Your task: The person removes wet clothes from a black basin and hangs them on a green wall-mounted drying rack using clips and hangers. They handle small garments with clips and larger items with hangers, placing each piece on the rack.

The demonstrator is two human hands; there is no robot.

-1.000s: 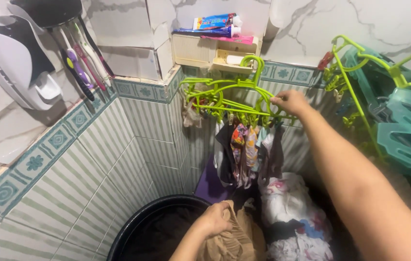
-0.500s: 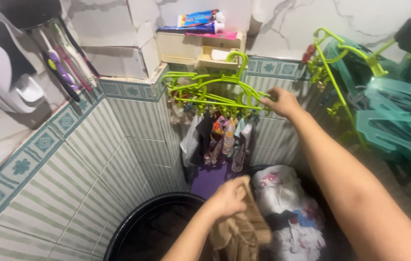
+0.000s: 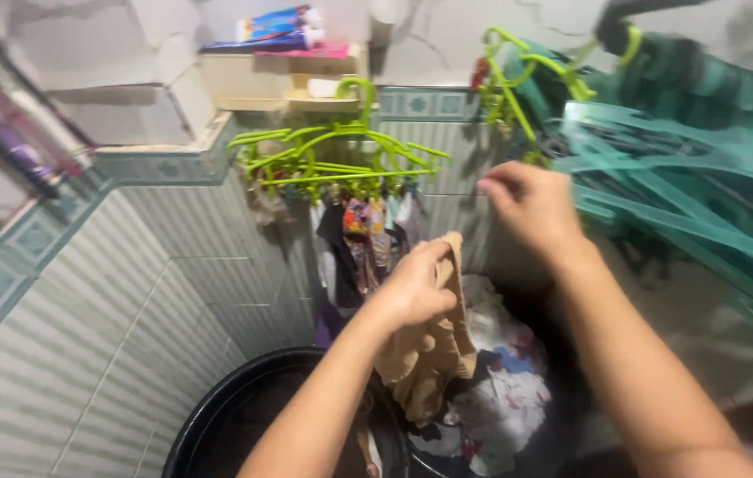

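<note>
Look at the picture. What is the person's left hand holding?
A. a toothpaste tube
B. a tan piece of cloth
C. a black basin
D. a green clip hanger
B: the left hand has its fingers closed on the tan cloth, lifted above the laundry pile.

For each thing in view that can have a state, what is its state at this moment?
Left hand: closed, gripping the tan cloth garment, raised.
Right hand: raised, fingers pinched, holding nothing visible.
Green plastic clip hanger: hanging, small clothes clipped beneath.
Black round basin: open; contents unclear.
Pile of white and dark laundry: heaped, crumpled.
</note>
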